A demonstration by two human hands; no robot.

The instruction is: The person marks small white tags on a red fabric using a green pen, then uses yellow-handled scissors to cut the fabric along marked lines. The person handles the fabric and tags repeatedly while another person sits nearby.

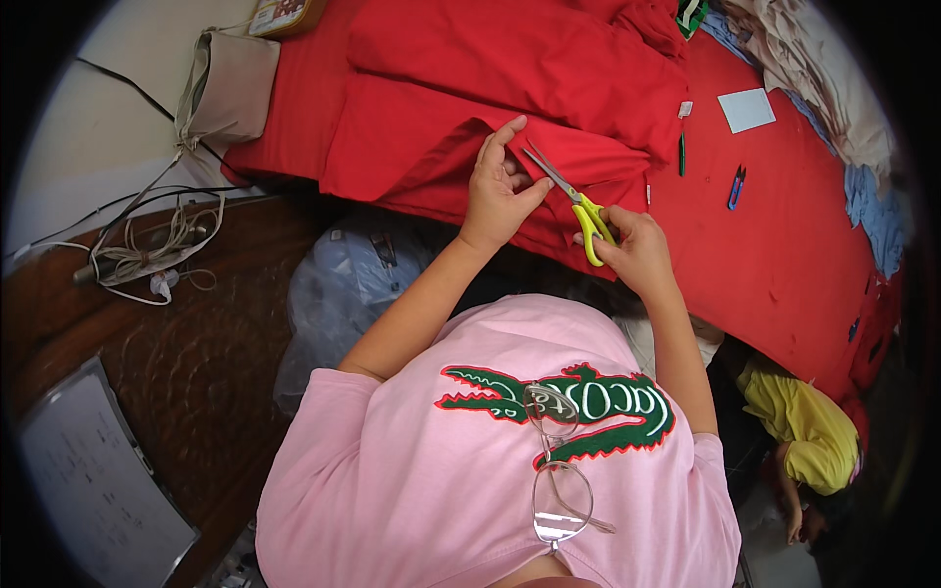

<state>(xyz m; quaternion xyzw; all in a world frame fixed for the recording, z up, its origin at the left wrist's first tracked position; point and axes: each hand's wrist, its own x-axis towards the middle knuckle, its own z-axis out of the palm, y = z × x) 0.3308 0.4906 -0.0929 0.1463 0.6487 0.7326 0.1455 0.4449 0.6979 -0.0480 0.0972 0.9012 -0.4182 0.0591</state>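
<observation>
My right hand (635, 245) grips scissors (578, 199) by their yellow-green handles. The grey blades point up and left, slightly parted, toward my left hand (500, 196). That hand is at a raised fold of red cloth (412, 162), its index finger and thumb apart and the other fingers curled in. It seems to hold the fold up with the curled fingers, though the grip is partly hidden. More of the same cloth lies in wide folds beyond both hands, on a table covered in red (755, 284).
To the right lie blue thread snips (736, 187), a green pen-like stick (682, 155) and white paper (747, 110). Cloth is heaped (814, 69) at far right. A beige bag (230, 86) and tangled cables (162, 245) are left. Someone in a yellow shirt (809, 431) is lower right.
</observation>
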